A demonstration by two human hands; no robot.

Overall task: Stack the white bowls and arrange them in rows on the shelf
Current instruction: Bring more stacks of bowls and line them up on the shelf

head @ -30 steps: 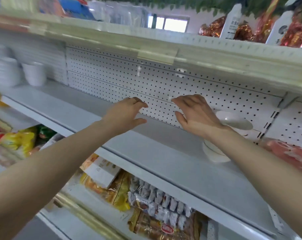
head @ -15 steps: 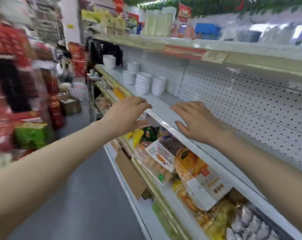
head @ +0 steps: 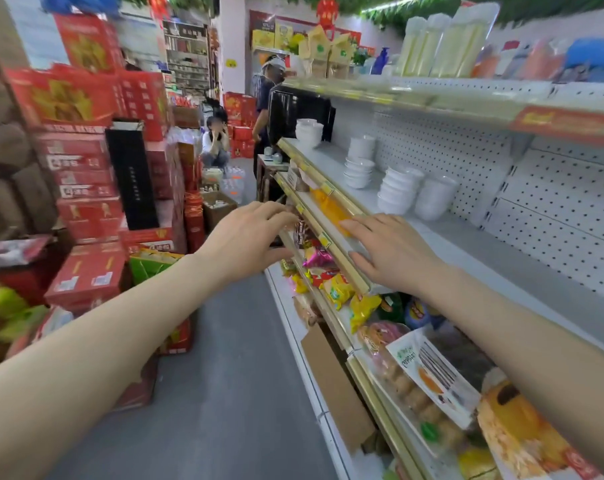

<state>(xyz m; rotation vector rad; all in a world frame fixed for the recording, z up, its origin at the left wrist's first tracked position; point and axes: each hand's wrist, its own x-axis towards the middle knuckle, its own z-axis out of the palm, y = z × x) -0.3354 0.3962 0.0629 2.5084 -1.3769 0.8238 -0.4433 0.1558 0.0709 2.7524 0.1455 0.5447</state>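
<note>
Several stacks of white bowls stand on the grey shelf (head: 473, 244) ahead of me: a near stack (head: 396, 194) beside a taller one (head: 434, 197), another stack (head: 357, 173) behind them, one more (head: 362, 147) by the pegboard, and a far stack (head: 309, 131) near the shelf's end. My right hand (head: 390, 252) hovers over the shelf's front edge with fingers straight and empty. My left hand (head: 250, 239) floats over the aisle, fingers loosely spread, holding nothing. Both hands are well short of the bowls.
Snack packets (head: 331, 285) and bagged bread (head: 428, 379) fill the lower shelves. Red cartons (head: 86, 157) are piled high on the aisle's left. Two people (head: 217, 140) are at the far end of the aisle. The grey floor (head: 217, 393) runs between.
My view has swung left from the shelf's right part down the aisle; a lone bowl stack at the right has left the view and the bowl stacks now sit ahead. Both hands stayed empty.
</note>
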